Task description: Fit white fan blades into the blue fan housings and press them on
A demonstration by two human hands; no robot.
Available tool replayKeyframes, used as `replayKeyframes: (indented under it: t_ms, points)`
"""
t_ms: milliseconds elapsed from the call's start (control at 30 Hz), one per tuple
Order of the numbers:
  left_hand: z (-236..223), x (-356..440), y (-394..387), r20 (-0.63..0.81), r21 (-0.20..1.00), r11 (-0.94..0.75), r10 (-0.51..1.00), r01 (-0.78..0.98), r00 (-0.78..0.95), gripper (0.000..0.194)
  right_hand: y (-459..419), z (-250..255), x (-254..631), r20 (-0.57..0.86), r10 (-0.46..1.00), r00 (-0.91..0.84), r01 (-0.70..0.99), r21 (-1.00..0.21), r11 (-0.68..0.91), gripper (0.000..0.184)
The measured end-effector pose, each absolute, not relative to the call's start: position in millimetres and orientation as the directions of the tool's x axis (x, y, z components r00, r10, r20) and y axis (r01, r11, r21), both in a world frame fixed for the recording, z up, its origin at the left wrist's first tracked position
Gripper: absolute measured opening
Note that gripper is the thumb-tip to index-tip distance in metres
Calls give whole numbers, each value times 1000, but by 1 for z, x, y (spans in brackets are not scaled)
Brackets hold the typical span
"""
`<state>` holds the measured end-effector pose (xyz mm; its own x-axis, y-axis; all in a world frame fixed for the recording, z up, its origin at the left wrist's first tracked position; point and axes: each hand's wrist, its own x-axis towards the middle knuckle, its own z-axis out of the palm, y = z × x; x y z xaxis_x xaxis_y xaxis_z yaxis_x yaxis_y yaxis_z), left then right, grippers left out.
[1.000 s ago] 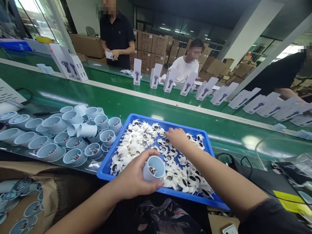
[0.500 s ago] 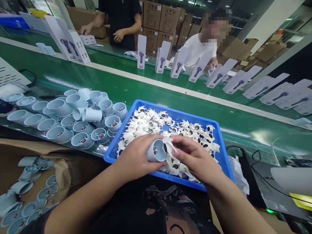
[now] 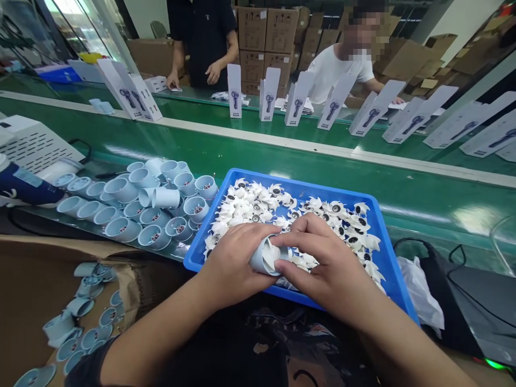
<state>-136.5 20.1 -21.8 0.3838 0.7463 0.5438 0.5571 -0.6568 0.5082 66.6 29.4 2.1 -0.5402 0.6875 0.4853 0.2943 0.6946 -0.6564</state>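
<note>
At the left of the frame, pale-blue cups (image 3: pixel 166 198) clustered on the worktop (image 3: pixel 176 249). Near the centre, the left hand (image 3: pixel 236 260) had its grip wrapped round the held cup (image 3: pixel 258 263), mouth turned rightward, over the near side of the blue tray (image 3: pixel 194 260). Half a second earlier the white fan wheel (image 3: pixel 271 255) was outside that mouth; now it sat within, so the parts seemed to be fitting together, though its depth could not be told. Just rightward, the right hand (image 3: pixel 328 263) pinched the wheel between thumb and forefinger.
</note>
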Motion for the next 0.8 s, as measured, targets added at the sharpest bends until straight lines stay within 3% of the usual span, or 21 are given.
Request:
replayKeyframes:
  t_ms: [67,167,233,300,500,633,733,800]
  points:
    - [-23,-134,21,603,500,-682,717,534,351,39,28,-4,65,465,747,-476,265,-734,626,32]
    - [-26,-128,18,716,437,-718,642,542,274,40,25,-13,56,260,848,-462,-25,-959,281,68]
    - [-27,-125,14,756,382,-716,606,584,248,37,22,-16,49,149,810,-567,-209,-977,33,69]
    - [-26,-122,8,763,347,-697,598,627,243,33,19,-18,43,132,781,-611,-286,-956,-62,63]
    - [-20,-113,-2,738,302,-683,609,665,290,30,13,-25,35,105,849,-519,-342,-935,-93,58]
    - [-26,-111,2,699,404,-676,662,616,269,31,15,-30,34,119,859,-498,-324,-944,-58,57]
    - [-31,-116,7,686,480,-656,694,583,216,37,16,-33,42,151,866,-476,-247,-968,33,54]
    - [-32,-122,11,654,523,-625,730,580,196,41,15,-31,52,259,872,-416,-108,-966,236,58]
